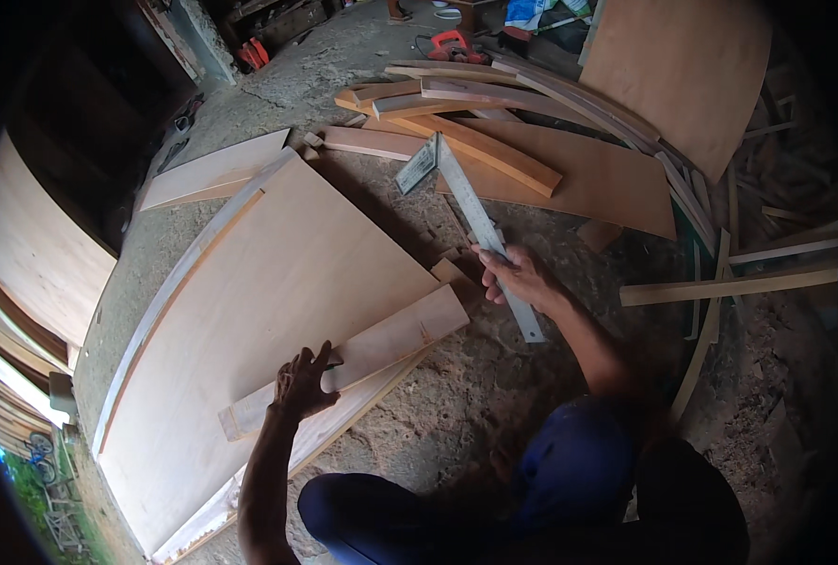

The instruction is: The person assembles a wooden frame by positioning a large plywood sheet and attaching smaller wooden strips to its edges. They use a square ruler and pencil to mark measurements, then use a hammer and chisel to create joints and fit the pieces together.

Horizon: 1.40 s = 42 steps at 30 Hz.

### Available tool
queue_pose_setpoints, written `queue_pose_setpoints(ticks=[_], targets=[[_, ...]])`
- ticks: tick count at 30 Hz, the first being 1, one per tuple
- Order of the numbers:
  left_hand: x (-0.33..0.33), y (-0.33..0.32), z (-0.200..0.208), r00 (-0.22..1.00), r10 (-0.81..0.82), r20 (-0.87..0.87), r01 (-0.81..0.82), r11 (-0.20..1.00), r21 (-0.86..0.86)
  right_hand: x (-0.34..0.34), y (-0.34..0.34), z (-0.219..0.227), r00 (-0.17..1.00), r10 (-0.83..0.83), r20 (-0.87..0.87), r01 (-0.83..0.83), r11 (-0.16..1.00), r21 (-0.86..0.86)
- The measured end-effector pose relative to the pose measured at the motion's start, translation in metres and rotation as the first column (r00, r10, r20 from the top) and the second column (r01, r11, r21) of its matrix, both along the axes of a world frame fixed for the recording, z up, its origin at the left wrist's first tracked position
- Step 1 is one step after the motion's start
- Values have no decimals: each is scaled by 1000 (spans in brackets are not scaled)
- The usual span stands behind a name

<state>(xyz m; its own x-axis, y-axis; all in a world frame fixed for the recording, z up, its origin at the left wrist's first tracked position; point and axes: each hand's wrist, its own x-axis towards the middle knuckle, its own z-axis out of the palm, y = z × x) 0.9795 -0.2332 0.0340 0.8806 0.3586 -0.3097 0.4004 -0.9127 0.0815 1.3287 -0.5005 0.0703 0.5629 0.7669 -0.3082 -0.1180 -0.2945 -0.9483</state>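
Observation:
My right hand [522, 278] is closed round the long metal blade of a try square [471, 193]. The square is raised over the floor, its short, thick stock at the far end. My left hand [301, 384] spans a short wooden plank [400, 334], thumb towards the near edge and fingers towards the far one. A small dark spot shows beside its fingers; I cannot make out what it is. Under the plank lies a large pale plywood panel [240, 301], with wooden strips along its left and near edges.
Beyond the square, long timber pieces [485, 141] are piled on a plywood sheet [617, 184]. Another sheet [678, 75] leans at the back right. A red power tool [452, 45] sits on the rough concrete floor [334, 71]. Sticks [730, 284] lie at the right.

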Motion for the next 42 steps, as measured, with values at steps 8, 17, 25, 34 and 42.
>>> queue_pose_setpoints(ticks=[8, 17, 25, 34, 42], targets=[[-31, -50, -7, 977, 151, 151, -140, 987, -82, -64, -19, -56, 911, 189, -366, -131, 976, 177], [46, -75, 47, 899, 321, 296, -67, 771, -633, -113, -49, -126, 840, 247, -483, -215, 969, 121], [134, -141, 17, 930, 40, 366, 129, 896, -424, -125, -43, -91, 909, 257, -329, -152, 938, 312], [139, -120, -24, 813, 44, 580, 62, 985, -162, -123, -54, -120, 872, 272, -407, -113, 921, 372], [162, -73, -59, 912, 343, 227, -331, 939, -88, -98, -88, -131, 915, 301, -267, -256, 948, 191]])
